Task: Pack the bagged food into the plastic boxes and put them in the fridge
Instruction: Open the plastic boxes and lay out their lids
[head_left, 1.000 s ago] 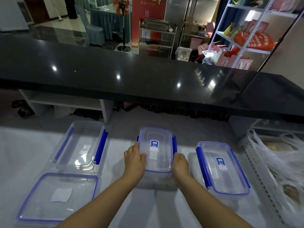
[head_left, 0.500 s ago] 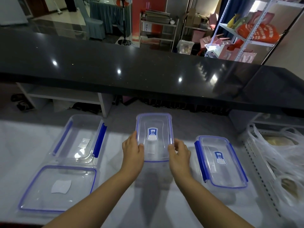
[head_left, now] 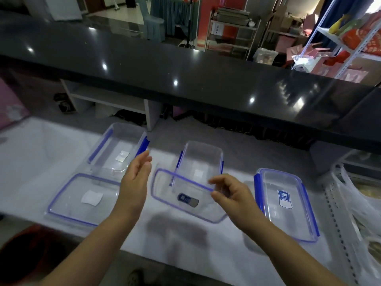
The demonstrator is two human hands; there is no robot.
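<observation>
Three clear plastic boxes with blue clips stand in a row on the white table. The middle box [head_left: 203,159] is open. Its lid [head_left: 185,201] hangs turned over just in front of it, pinched at the right rim by my right hand [head_left: 231,195]. My left hand [head_left: 136,178] hovers beside the lid's left end with straight fingers, holding nothing. The left box [head_left: 118,149] is open, and its lid [head_left: 82,198] lies flat in front of it. The right box [head_left: 286,203] still has its lid on. Bagged food [head_left: 362,195] lies at the far right.
A white perforated tray [head_left: 338,213] at the right edge holds the plastic bags. A black counter [head_left: 185,75] runs across behind the table. White shelving sits below it, and metal racks with red goods stand in the background.
The lid has come off the middle box, been turned over and brought nearer. My left hand let go of it and opened; my right hand alone holds it.
</observation>
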